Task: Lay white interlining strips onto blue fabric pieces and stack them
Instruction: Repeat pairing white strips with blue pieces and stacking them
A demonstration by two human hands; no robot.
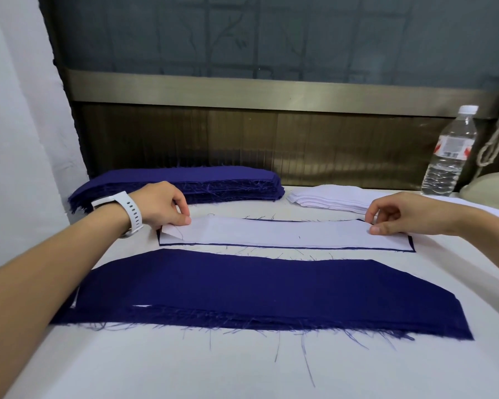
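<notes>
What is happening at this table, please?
A person is laying a white strip onto a blue piece. The left hand pinches the strip's left end, where a corner is folded over, and the right hand pinches its right end. A blue pile and a white pile lie behind; a near stack lies in front.

I see one long white interlining strip [285, 234], left corner curled up, lying on a navy blue fabric piece [412, 245] that shows only as a thin border, with a frayed blue fabric stack [242, 289] nearer me and a tall blue fabric pile [190, 180] beside a white strip pile [329, 197] beyond.
</notes>
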